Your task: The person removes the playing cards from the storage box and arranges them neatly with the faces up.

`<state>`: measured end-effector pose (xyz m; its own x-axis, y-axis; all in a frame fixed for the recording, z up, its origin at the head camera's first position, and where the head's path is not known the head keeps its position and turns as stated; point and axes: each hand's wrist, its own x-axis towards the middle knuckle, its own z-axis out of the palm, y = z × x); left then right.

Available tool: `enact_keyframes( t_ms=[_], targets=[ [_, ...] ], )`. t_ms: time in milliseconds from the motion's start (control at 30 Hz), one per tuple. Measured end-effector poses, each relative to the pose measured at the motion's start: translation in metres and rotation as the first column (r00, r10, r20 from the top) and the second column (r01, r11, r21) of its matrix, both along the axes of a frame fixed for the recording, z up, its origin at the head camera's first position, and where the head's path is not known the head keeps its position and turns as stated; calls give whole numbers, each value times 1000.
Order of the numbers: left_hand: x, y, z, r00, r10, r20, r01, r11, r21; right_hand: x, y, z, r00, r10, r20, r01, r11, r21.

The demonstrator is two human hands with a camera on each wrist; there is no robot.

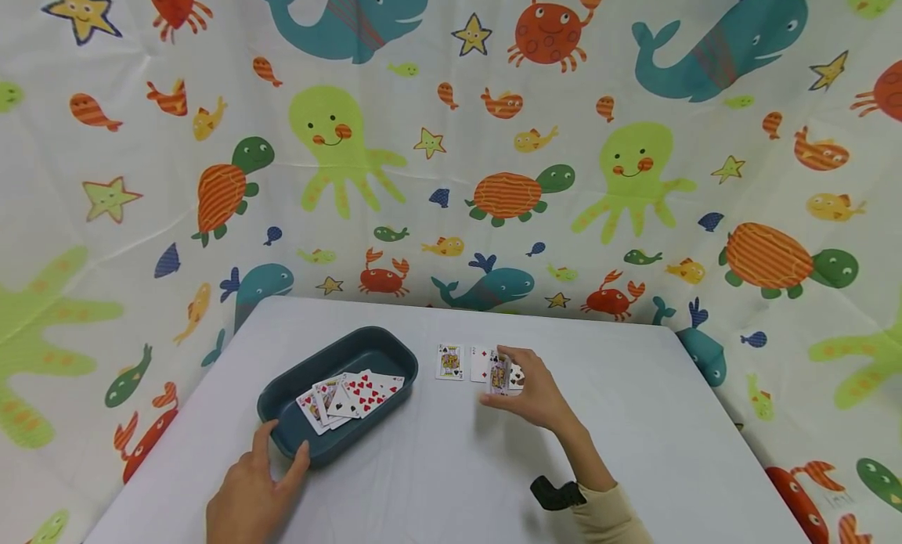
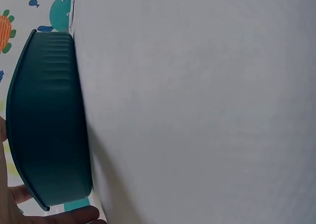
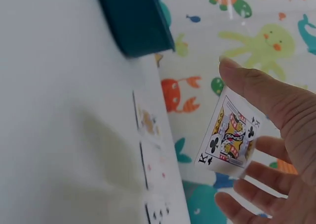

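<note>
My right hand (image 1: pixel 532 391) holds a king of clubs playing card (image 3: pixel 229 132) by its edges, thumb at one end and fingers at the other. The card is raised above the table, face towards the right wrist camera. Behind it lie three face-up cards in a row: a black face card (image 1: pixel 449 362), a red diamond card (image 1: pixel 479 364) and a black-suit card (image 1: pixel 517 378) partly hidden by the held card and fingers. My left hand (image 1: pixel 250 489) grips the near end of a dark teal tray (image 1: pixel 338 455), its finger and thumb at the rim.
Several loose cards (image 1: pixel 350 395), mostly hearts, overlap face up inside the tray. A white cloth covers the table (image 1: pixel 423 489). Behind it hangs a curtain (image 1: pixel 423 192) printed with sea animals. A dark band (image 1: pixel 557 495) sits at my right wrist, by a beige sleeve (image 1: pixel 609 520).
</note>
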<state>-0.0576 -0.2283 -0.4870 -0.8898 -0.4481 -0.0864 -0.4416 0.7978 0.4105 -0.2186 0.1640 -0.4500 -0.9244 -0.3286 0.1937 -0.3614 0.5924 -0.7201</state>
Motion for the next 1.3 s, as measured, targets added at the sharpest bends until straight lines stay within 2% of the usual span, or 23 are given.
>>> enact_keyframes(
  t_ms=[300,600,767,1000,1300],
  targets=[
    [1,2,3,1000,-16,-5,16,1000,-20,-8,36,-11,997,-71,-28,74,992,103],
    [2,2,1,1000,-2,21,2,1000,-20,-27,61,-21,998,-67,-12,68,983,170],
    [2,3,0,1000,10,3,-10,1000,-13,-37,75,-24,999,-48,6,46,975,217],
    [2,1,0,1000,-5,2,5,1000,-22,-52,87,-26,997,-72,28,60,950,306],
    [2,1,1,1000,-28,-12,27,998,-51,-69,88,-24,995,-45,91,4,910,414]
  ],
)
